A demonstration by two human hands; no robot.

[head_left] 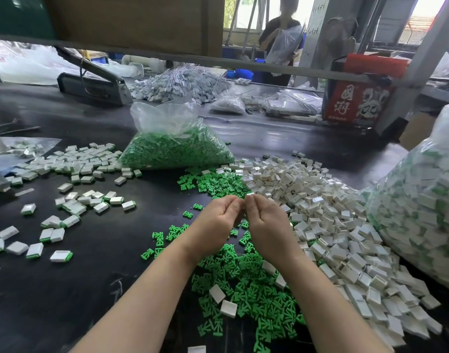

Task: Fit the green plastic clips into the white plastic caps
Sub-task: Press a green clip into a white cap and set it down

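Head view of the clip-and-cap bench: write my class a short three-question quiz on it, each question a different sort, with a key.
1. True or false: the clear bag behind the hands holds white caps.
2. Which lies to the person's right? A) loose green clips B) the pile of empty white caps C) finished caps with clips
3. Fill in: the left hand and right hand meet fingertip to fingertip above the ____ tabletop.

Key: 1 false; 2 B; 3 black.

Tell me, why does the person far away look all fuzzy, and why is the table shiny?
In the head view, the distant person is blurred, while the hands, left hand and right hand, look sharper; window light glares off the black table, and the wide lens bends the edges.
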